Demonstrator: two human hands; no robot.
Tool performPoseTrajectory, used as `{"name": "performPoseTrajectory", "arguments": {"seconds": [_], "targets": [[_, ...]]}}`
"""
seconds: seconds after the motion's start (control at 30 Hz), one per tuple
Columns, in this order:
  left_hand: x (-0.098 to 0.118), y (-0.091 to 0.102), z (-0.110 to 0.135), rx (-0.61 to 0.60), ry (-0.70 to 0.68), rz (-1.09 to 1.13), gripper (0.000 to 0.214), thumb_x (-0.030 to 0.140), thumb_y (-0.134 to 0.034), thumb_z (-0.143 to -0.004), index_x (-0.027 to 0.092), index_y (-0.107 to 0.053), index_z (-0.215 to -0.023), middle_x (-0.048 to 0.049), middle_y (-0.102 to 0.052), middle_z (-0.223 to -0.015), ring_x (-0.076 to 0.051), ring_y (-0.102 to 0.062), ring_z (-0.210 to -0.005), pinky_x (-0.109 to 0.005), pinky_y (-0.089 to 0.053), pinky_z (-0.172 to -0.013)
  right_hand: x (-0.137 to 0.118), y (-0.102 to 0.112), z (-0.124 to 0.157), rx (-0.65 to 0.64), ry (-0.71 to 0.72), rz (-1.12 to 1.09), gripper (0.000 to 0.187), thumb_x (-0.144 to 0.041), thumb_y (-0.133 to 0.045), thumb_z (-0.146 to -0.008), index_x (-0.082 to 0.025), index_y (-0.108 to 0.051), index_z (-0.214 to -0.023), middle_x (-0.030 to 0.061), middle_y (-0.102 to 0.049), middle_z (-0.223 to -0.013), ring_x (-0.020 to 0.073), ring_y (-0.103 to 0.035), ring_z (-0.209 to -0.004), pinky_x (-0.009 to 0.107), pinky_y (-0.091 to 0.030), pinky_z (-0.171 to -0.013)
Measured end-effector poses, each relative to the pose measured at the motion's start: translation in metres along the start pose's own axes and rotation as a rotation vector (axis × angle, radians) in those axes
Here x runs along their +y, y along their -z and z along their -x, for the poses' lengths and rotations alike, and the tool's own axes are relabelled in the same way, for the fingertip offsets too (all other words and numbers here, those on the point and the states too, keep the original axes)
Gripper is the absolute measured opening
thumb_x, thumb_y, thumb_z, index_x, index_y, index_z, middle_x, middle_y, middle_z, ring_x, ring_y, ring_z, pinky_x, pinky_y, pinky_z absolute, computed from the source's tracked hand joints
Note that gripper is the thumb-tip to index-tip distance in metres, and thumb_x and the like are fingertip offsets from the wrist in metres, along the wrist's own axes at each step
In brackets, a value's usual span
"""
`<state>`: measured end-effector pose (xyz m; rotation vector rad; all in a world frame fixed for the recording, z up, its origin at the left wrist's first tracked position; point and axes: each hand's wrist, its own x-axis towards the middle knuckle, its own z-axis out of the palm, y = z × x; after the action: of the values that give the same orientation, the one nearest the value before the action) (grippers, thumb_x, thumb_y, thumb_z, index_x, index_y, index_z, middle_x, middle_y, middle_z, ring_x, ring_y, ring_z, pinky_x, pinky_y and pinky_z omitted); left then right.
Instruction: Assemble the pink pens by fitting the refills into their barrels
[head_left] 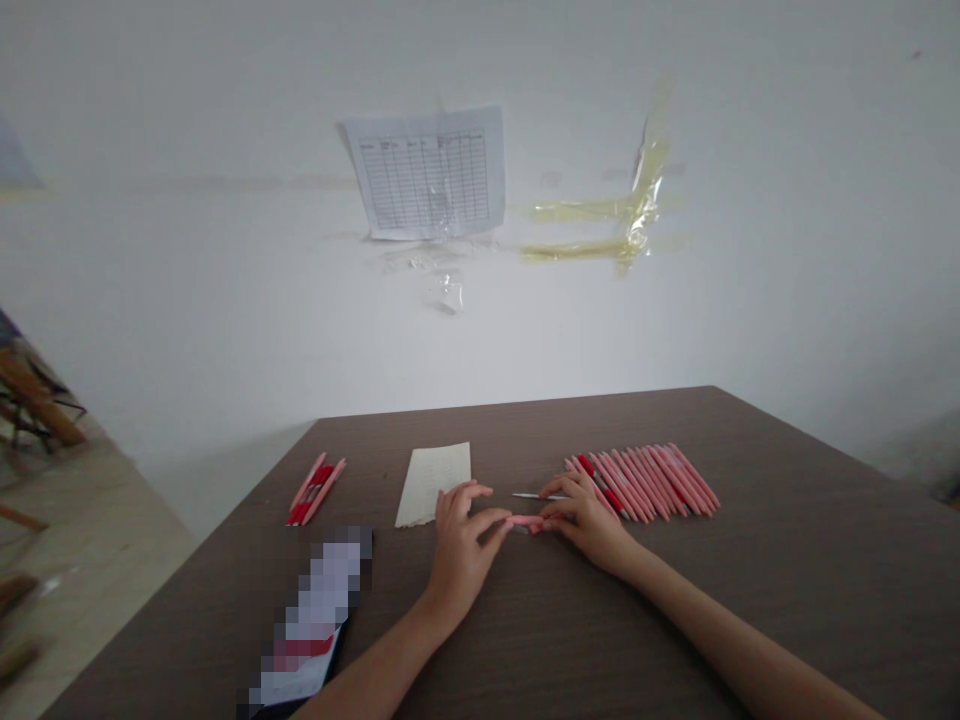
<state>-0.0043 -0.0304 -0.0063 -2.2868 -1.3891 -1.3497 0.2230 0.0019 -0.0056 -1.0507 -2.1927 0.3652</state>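
Observation:
Between my two hands is a short pink pen part [524, 520], probably a barrel piece. The thumb and forefinger of my left hand [461, 545] pinch its left end, while the other fingers are raised. At its right end, the fingertips of my right hand [592, 525] close on it and hide part of it. A thin pale rod, like a pen refill [529, 495], sticks out leftward by my right fingers; whether they hold it, I cannot tell. Just beyond my right hand lies a row of pink and red pens [652, 480], side by side.
A small sheet of lined paper [435, 475] lies beyond my left hand. Several pink and red pens [319, 488] form a group at the left of the brown table [510, 640]. A blurred-out phone-like object [319, 610] rests at front left. The wall stands behind the table.

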Motion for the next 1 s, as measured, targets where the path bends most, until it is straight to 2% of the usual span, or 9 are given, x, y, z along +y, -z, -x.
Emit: {"name": "performPoseTrajectory", "arguments": {"seconds": [0.23,0.43,0.7,0.87,1.0], "targets": [[0.001,0.001,-0.001,0.023,-0.004,0.004,0.008,0.028,-0.068,-0.083,0.032,-0.074,-0.084,-0.004,-0.06,-0.108,-0.025,-0.054,-0.109,-0.062,-0.034,-0.102,0.002,0.0,0.0,-0.027,-0.021,-0.022,0.009,-0.027,-0.07,-0.083,-0.03,-0.078,-0.086,0.0055,-0.063,-0.108,0.0239,-0.048,-0.112,0.044,-0.035,-0.104],[0.0,0.001,-0.003,0.027,0.021,0.026,0.008,0.027,-0.069,-0.082,0.032,-0.075,-0.084,-0.0041,-0.06,-0.106,-0.023,-0.054,-0.106,-0.054,-0.041,-0.099,0.002,0.001,-0.001,-0.011,-0.006,-0.019,0.01,-0.03,-0.068,-0.085,-0.031,-0.078,-0.085,0.0052,-0.063,-0.106,0.024,-0.049,-0.11,0.046,-0.033,-0.104],[-0.001,0.0,-0.001,0.037,0.057,0.007,0.007,0.027,-0.07,-0.08,0.031,-0.075,-0.084,-0.004,-0.061,-0.108,-0.023,-0.054,-0.107,-0.052,-0.041,-0.1,0.005,0.003,0.001,0.026,0.004,0.003,0.014,-0.03,-0.064,-0.088,-0.028,-0.077,-0.084,0.0053,-0.064,-0.103,0.0235,-0.052,-0.107,0.048,-0.033,-0.105],[-0.003,0.0,-0.001,0.04,0.098,-0.028,0.007,0.029,-0.07,-0.08,0.031,-0.076,-0.082,-0.0045,-0.062,-0.106,-0.024,-0.055,-0.105,-0.047,-0.045,-0.094,0.013,0.001,0.003,0.102,0.002,0.056,0.014,-0.026,-0.062,-0.089,-0.025,-0.076,-0.086,0.0063,-0.064,-0.103,0.0241,-0.049,-0.107,0.047,-0.037,-0.102],[-0.004,0.002,-0.001,0.019,0.162,-0.111,0.008,0.032,-0.069,-0.081,0.031,-0.077,-0.081,-0.0053,-0.063,-0.105,-0.025,-0.056,-0.103,-0.048,-0.044,-0.093,0.017,0.0,0.004,0.124,0.003,0.11,0.013,-0.024,-0.061,-0.088,-0.023,-0.075,-0.087,0.0079,-0.062,-0.105,0.0259,-0.046,-0.109,0.048,-0.038,-0.101]]}}
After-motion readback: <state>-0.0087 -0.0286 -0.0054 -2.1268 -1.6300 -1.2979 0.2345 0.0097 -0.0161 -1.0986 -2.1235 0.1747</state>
